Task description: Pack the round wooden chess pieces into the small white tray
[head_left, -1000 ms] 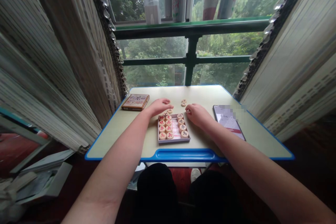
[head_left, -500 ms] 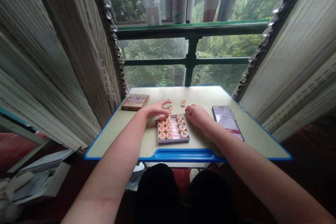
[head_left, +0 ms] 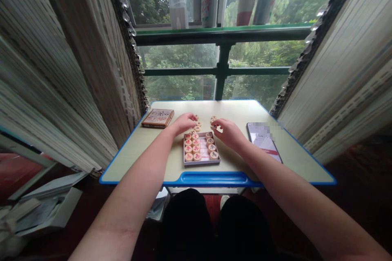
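Note:
A shallow white box (head_left: 202,162) holds round wooden xiangqi pieces: red-marked ones (head_left: 196,149) in two columns on its left and dark-marked ones (head_left: 212,147) in a column on its right. My left hand (head_left: 184,123) hovers just beyond the box's far left corner, fingers curved and apart, beside a row of loose pieces (head_left: 198,124). My right hand (head_left: 227,131) pinches a xiangqi piece (head_left: 213,127) beyond the far right corner. It is close to other loose pieces (head_left: 213,118) in a second row.
A brown patterned box (head_left: 158,118) lies at the table's far left. On the right lies a phone (head_left: 263,140). The blue-edged table (head_left: 232,108) has a front tray groove (head_left: 214,178). Cans (head_left: 210,8) and stacked cups stand on the window ledge behind green rails.
My right hand has moved forward and left to the far right row of loose pieces. My left hand has drawn slightly back from over the box's far edge, uncovering the pieces there.

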{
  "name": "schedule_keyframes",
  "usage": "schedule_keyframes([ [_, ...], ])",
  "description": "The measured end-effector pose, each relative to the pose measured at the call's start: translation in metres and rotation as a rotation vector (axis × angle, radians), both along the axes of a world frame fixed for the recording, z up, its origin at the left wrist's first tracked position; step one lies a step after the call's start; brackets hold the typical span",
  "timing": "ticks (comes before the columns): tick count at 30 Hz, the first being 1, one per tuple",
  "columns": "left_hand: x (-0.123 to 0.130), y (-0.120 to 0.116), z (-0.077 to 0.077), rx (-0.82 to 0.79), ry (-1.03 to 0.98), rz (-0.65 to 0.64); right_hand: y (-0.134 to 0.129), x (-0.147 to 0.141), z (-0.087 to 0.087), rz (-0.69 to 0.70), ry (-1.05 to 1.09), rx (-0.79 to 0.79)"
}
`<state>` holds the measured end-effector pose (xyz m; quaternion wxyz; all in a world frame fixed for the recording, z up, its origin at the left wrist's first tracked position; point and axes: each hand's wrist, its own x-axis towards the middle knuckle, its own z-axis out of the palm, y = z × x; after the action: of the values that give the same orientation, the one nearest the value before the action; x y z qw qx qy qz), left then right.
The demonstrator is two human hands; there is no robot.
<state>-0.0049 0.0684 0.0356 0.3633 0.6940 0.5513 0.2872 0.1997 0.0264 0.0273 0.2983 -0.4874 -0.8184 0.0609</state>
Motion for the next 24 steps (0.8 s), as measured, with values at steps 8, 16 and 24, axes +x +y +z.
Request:
schedule_keyframes([
  [8,0.004,-0.011,0.008,0.011,-0.233,-0.185,-0.005,-0.002,-0.001,0.166,0.215,0.072],
  [16,0.006,-0.021,0.010,-0.149,-0.296,-0.312,-0.007,-0.001,-0.002,0.284,0.265,0.110],
  [24,0.010,-0.022,0.009,-0.065,-0.359,-0.277,-0.002,-0.001,-0.006,0.199,0.312,0.172],
])
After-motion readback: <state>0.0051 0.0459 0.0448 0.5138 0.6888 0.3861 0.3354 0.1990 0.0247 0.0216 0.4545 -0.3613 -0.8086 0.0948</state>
